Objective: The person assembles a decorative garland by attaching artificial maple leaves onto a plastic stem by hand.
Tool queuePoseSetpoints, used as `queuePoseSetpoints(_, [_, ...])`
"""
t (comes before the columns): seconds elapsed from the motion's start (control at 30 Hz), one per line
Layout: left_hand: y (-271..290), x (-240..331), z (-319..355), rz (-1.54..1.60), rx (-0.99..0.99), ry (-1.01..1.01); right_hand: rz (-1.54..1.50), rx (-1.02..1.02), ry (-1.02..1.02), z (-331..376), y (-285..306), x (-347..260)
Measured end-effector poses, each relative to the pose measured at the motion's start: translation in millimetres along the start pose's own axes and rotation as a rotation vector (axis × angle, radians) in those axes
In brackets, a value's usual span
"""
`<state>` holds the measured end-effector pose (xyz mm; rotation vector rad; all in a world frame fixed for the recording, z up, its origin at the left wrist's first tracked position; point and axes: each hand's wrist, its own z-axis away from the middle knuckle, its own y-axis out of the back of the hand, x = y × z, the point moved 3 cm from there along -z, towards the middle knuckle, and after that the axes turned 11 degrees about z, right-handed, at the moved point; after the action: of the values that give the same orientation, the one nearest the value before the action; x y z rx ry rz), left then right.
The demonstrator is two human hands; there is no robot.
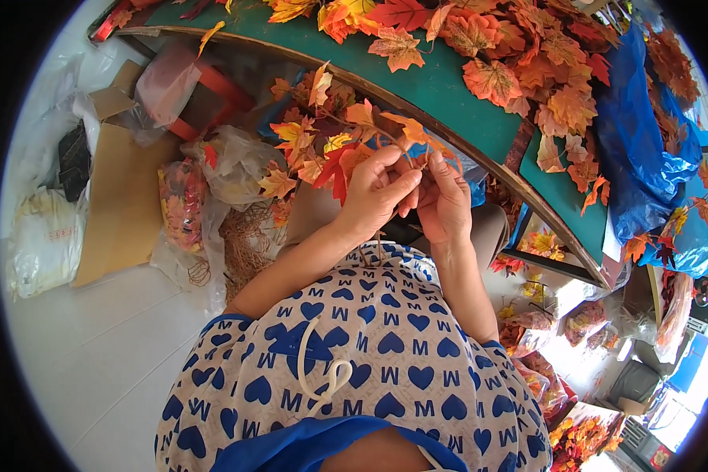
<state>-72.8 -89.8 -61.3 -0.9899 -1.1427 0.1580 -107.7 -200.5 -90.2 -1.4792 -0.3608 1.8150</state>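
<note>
In front of my lap, both hands are close together on an artificial maple leaf garland (359, 114). My left hand (374, 189) is closed, its thumb and fingers pinching the thin stem. Beside it, my right hand (445, 206) is closed too, thumb and fingertips pressed together on the stem near an orange leaf. What exactly lies between the fingertips is too small to make out. The garland's red, orange and yellow leaves spread to the left of my hands, below the table edge.
A green-topped table (448, 94) with a wooden edge curves just beyond my hands, bearing a heap of loose maple leaves (554, 47). Blue plastic (633, 134) lies at the right. On the left floor are a cardboard box (126, 197), a leaf-filled bag (183, 206) and a red stool (212, 98).
</note>
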Motion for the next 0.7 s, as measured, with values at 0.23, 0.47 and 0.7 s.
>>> queuePoseSetpoints(0.23, [5, -6, -3, 0.007, 0.032, -0.015, 0.043, -0.004, 0.028, 2, -6, -4])
queuePoseSetpoints(0.47, [7, -10, -5, 0.009, 0.045, 0.014, 0.100, -0.007, 0.068, 5, -8, -3])
queuePoseSetpoints(0.7, [0, -6, -8, -0.034, 0.026, 0.012, 0.015, 0.030, 0.019, 1, -3, 0])
